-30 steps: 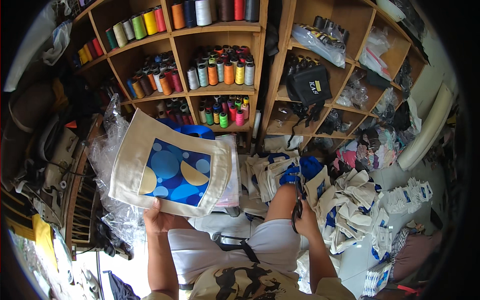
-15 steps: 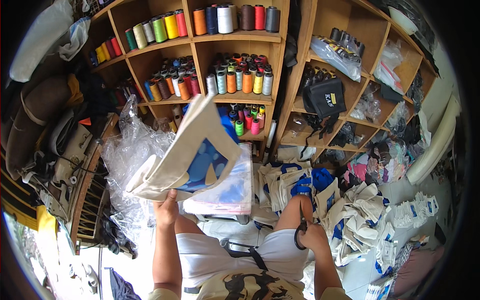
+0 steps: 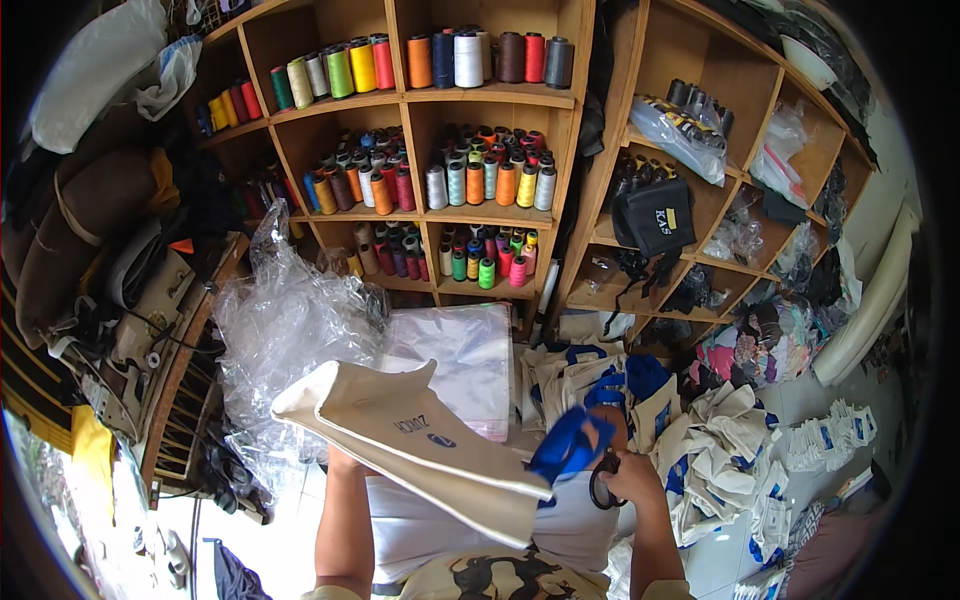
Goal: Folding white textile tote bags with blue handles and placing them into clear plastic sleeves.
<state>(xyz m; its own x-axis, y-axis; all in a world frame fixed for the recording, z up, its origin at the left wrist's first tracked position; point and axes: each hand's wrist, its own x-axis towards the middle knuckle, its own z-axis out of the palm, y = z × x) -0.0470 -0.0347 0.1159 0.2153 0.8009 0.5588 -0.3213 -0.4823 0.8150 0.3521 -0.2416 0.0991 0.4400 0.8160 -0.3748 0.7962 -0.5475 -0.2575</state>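
A cream canvas tote bag (image 3: pixel 430 465) is spread across my lap, tilted, with a small dark print on the side that faces up. My left hand (image 3: pixel 345 459) grips its left end; the fingers are mostly hidden under the cloth. The bag's blue strap (image 3: pixel 570 448) sticks out at the right end, close to my right hand. In my right hand (image 3: pixel 636 478) is a pair of scissors (image 3: pixel 601 487) with black handles; their blades are hard to make out beside the strap.
Ahead lies a stack of clear plastic sleeves (image 3: pixel 450 335), with crumpled clear plastic (image 3: pixel 290 340) on its left. A heap of cream and blue bags (image 3: pixel 715 440) covers the floor at right. Wooden shelves (image 3: pixel 490 97) hold thread cones. A sewing machine (image 3: pixel 150 310) stands at left.
The tote bag has come down from in front of the shelves to my lap and turned over, its blue patterned panel now out of sight. Its strap has swung near my right hand.
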